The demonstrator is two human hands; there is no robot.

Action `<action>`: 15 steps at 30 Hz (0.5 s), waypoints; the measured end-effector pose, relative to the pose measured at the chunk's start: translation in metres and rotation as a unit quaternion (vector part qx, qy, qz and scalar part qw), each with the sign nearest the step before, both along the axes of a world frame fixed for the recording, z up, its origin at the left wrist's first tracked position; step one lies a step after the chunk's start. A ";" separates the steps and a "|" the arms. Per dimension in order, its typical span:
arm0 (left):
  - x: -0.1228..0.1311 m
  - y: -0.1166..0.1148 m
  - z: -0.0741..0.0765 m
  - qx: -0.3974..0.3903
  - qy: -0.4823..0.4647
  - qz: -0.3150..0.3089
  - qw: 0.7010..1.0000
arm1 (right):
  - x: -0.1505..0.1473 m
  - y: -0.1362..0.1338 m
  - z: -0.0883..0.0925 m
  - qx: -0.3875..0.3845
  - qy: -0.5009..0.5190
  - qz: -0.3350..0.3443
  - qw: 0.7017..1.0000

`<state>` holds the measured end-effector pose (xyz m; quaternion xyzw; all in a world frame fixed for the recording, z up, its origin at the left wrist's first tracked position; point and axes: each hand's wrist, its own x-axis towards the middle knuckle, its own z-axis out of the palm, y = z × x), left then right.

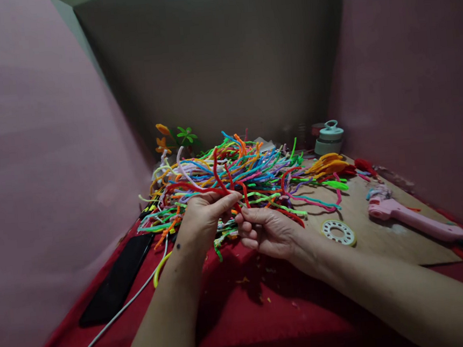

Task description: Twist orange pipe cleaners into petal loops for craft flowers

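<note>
Both hands meet in front of a big heap of multicoloured pipe cleaners [255, 166]. My left hand [206, 216] is closed, thumb against fingers, on red pipe cleaners [217, 169] whose fuzzy ends stick up and out to the left. Just right of it and slightly lower, my right hand [271, 229] pinches the lower end of the red pipe cleaners, its other fingers curled in. The exact spot where the strands join is partly hidden by the fingertips.
A black phone [117, 280] and a white cable [121, 304] lie left on the red cloth [243, 313]. To the right, a board [368, 253] holds a tape roll [338, 233], a pink corded tool [416, 219] and orange fuzzy petals [328, 164]. A mint jar [329, 139] stands behind.
</note>
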<state>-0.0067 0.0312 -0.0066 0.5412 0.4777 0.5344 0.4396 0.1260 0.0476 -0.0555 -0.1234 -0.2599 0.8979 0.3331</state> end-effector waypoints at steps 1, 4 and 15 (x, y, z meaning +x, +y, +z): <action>0.001 0.000 0.001 0.001 0.007 0.006 1.000 | 0.000 0.000 -0.001 0.005 -0.003 -0.005 1.000; 0.002 -0.001 0.002 0.003 0.027 0.020 0.999 | -0.001 0.000 -0.002 0.037 -0.015 -0.016 0.999; -0.003 0.000 0.000 -0.016 0.045 0.004 0.999 | 0.006 0.008 0.005 0.185 -0.122 -0.083 0.972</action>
